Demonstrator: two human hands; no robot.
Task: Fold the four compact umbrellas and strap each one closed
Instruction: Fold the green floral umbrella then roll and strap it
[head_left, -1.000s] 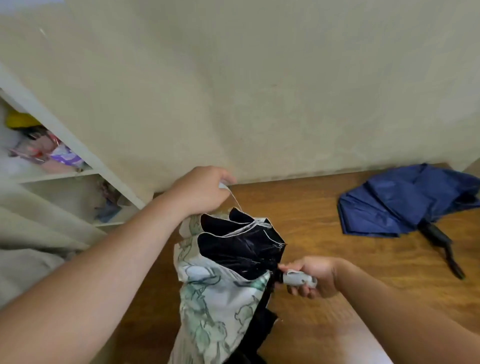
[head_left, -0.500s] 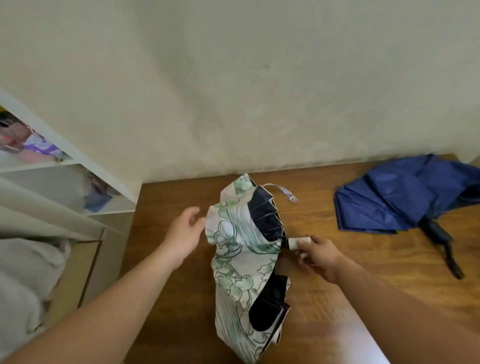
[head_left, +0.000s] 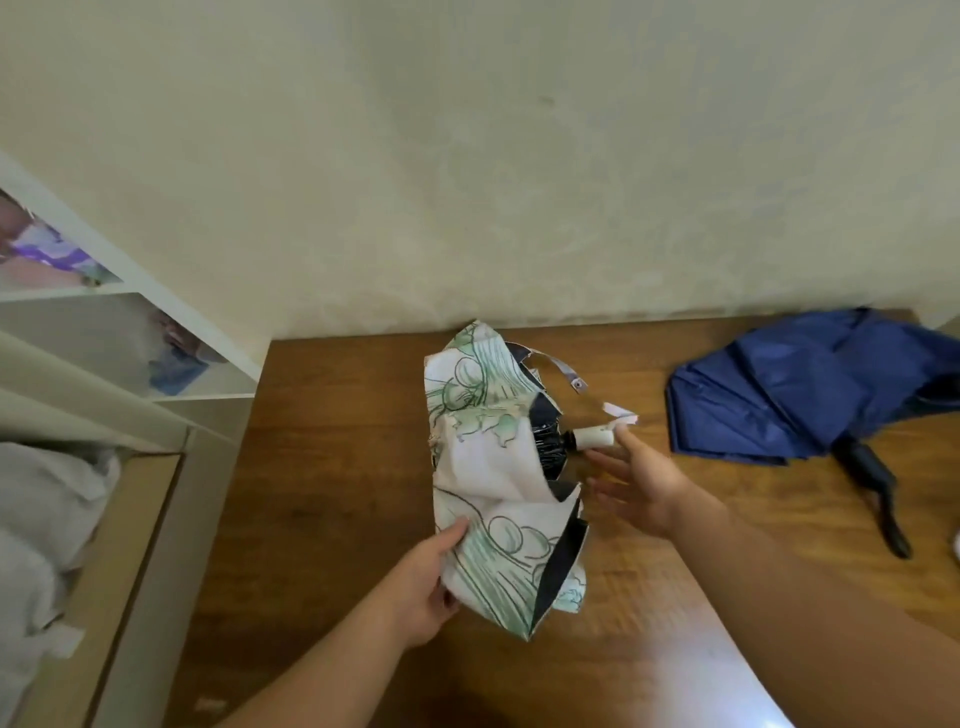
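Observation:
A white umbrella with a green print and dark lining (head_left: 483, 467) lies loosely bunched on the wooden table (head_left: 332, 467). Its white handle (head_left: 595, 437) points right and its strap with a snap (head_left: 563, 370) trails toward the wall. My left hand (head_left: 423, 582) grips the near edge of the canopy with thumb on top. My right hand (head_left: 636, 480) hovers beside the handle with fingers spread, one fingertip touching the handle's end. A navy blue umbrella (head_left: 800, 395) with a black handle (head_left: 875, 486) lies unfolded and loose at the right.
A plain wall (head_left: 493, 182) runs along the table's far edge. White shelves (head_left: 104, 291) with blurred items stand at the left, and grey cloth (head_left: 41, 519) lies in a box below them. The table's front edge curves at bottom right.
The printed umbrella has been laid down on the table. My right hand has let go of its handle and spread its fingers. My left hand has dropped to the canopy's near edge and taken hold.

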